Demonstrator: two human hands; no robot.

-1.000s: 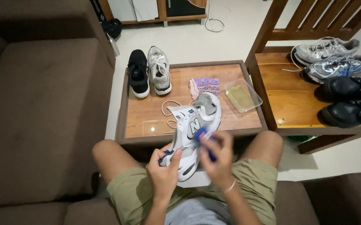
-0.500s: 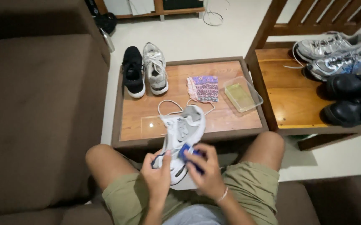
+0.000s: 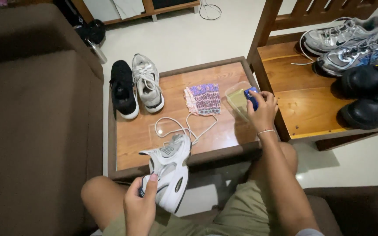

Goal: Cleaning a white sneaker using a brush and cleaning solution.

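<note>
My left hand grips a white sneaker by its heel, over my lap at the near edge of the wooden table. Its loose white lace trails onto the tabletop. My right hand is stretched forward, holding a small blue brush over a clear plastic tray of yellowish liquid at the table's right side.
A patterned cloth lies mid-table. A black shoe and a grey sneaker stand at its far left. A wooden bench on the right carries two grey sneakers and black shoes. A brown sofa fills the left.
My right hand left the sneaker and carried the blue brush forward to the clear tray. The left hand lowered the sneaker toward my lap.
</note>
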